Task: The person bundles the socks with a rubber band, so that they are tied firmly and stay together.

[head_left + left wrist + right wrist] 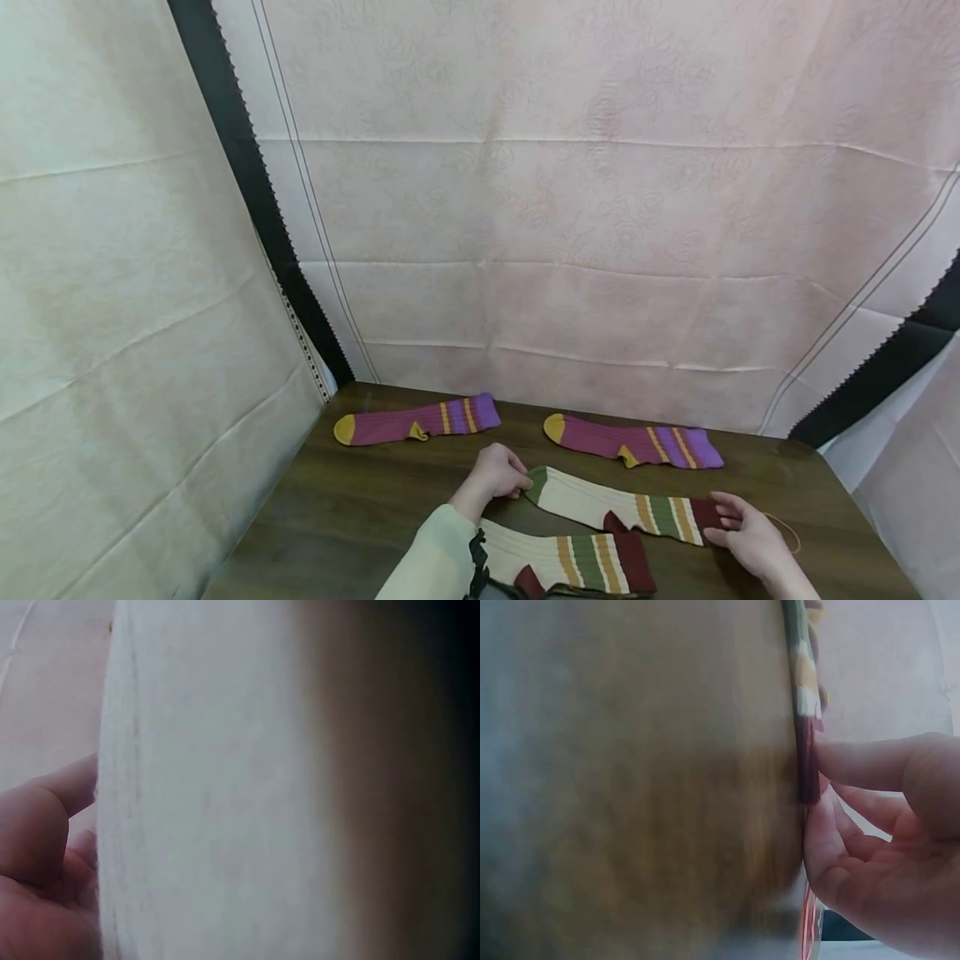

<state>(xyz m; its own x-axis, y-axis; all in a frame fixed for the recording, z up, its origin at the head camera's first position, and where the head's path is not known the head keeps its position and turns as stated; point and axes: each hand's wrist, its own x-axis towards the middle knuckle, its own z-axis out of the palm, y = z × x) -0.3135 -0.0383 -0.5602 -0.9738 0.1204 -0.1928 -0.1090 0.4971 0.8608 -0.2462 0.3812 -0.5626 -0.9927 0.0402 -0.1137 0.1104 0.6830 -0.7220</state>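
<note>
In the head view, two purple socks (416, 422) lie near the far edge of the table (315, 525), two cream socks (588, 500) nearer, wood open leftward; the left hand (495, 472) pinches one's green toe (536, 485). Left wrist: mostly pale fabric (217, 780). Right wrist: the right hand (904, 866) touches a maroon cuff (807, 765), grip unclear.

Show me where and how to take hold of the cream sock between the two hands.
Probably by both ends: the green toe from the person's left, the maroon cuff from the right. The cream striped sock lies flat and crosswise, so each end faces one hand: left hand at the toe, right hand at the cuff.
</note>
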